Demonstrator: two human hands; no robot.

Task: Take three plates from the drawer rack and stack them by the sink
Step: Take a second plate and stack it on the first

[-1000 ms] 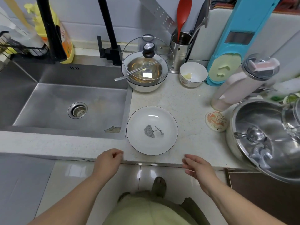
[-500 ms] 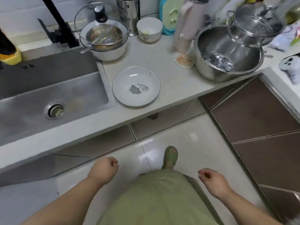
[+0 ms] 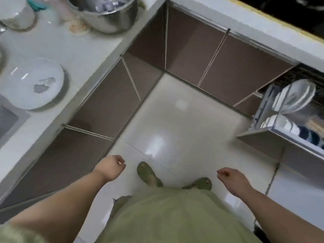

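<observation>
View has turned right since 0.5 s ago: the sink [image 3: 7, 118] is now at far left, w/ one plate [image 3: 30, 83] on the counter [image 3: 84, 50] just beside it. Left hand [image 3: 110, 168] and right hand [image 3: 231, 179] hang loosely curled, holding nothing. Drawer rack [image 3: 266, 109] is open at right, plates in rack [image 3: 294, 97] standing upright.

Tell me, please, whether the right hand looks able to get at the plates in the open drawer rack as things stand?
Probably yes. The right hand is empty, the drawer rack stands pulled open on that side, and the plates stand upright with nothing over them, only bare floor between.
</observation>
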